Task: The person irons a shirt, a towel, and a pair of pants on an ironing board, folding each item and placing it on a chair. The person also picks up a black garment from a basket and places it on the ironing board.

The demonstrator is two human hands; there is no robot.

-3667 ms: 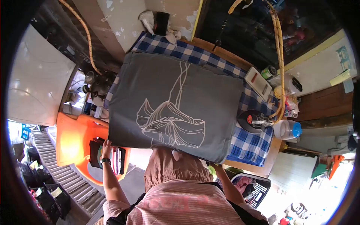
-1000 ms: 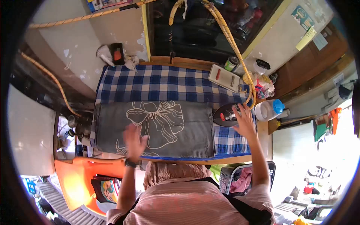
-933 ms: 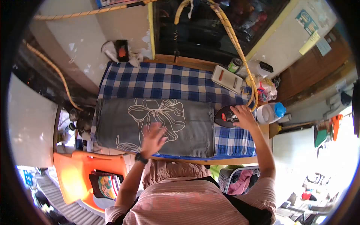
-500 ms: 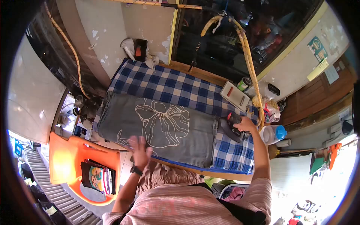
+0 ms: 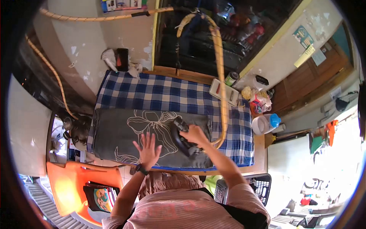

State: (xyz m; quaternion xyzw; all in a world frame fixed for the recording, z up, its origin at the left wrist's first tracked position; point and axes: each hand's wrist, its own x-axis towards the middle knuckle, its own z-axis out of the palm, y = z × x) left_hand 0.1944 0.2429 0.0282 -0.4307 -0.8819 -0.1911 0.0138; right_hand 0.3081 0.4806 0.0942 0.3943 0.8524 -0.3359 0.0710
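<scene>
A folded dark grey cloth (image 5: pixel 110 131) with a pale flower pattern lies flat on a blue-and-white checked cover (image 5: pixel 141 91). My right hand (image 5: pixel 194 135) is wrapped around the handle of a dark clothes iron (image 5: pixel 182 139), which sits over the cloth's right part, beside the large flower. The iron's soleplate is hidden from above. My left hand (image 5: pixel 148 152), with a dark watch at the wrist, has its fingers spread over the lower edge of the flower. Whether its palm touches the cloth cannot be told.
A wrapped yellowish cord (image 5: pixel 220 76) hangs from above and curves down by my right hand. At the back right are a white tray (image 5: pixel 225 92), a can (image 5: pixel 231 78) and a blue-lidded container (image 5: pixel 263 124). An orange chair (image 5: pixel 65 191) holds folded clothes; a basket (image 5: pixel 263 187) stands lower right.
My right hand has brought the iron leftward from the checked cover onto the grey cloth. My left hand has shifted slightly, fingers now spread over the cloth. The camera view has moved too.
</scene>
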